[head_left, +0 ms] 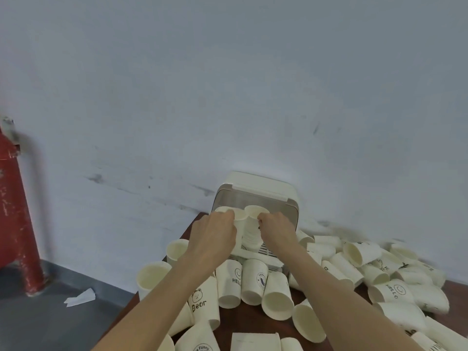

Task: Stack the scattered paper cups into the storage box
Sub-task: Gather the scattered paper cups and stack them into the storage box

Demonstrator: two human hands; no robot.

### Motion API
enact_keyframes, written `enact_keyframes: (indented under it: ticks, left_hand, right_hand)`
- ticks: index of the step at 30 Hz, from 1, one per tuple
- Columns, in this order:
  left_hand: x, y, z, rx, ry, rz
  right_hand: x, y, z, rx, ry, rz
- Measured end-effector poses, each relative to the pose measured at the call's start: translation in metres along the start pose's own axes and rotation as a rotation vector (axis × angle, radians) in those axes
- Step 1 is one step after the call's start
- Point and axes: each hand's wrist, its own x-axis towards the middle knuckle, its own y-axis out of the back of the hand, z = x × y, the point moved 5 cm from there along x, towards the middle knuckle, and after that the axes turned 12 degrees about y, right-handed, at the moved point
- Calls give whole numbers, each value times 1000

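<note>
A cream storage box (266,196) with a raised lid stands against the wall at the table's far edge. Inside its open front stand two stacks of white paper cups. My left hand (215,236) grips the left cup stack (239,224) near its top. My right hand (276,230) pinches the rim of the right cup stack (253,212). Many loose paper cups (253,281) lie scattered on the brown table, several printed "HELLO" or "Bear".
The brown table (243,320) ends at its left edge near my left forearm. A red pillar (15,219) stands at the far left on the grey floor, with a scrap of white paper (81,297) beside it. A pale wall rises right behind the box.
</note>
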Motion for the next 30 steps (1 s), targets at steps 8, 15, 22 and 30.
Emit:
enact_keyframes:
  ticks: [8,15,22,30]
  left_hand:
    - [41,2,2,-21,12,166]
    - [56,-23,-3,65,-50,200]
    - [59,-55,-12,107,-43,75]
    - [64,-88,-22,110,-4,-64]
  right_hand:
    - [-14,-24,-6,-5,13,-98]
    - [-23,-33,-10,7,2,-37]
    - [-33,-43,-10,124,-38,-35]
    - [-39,-46,-13,196,-63,-45]
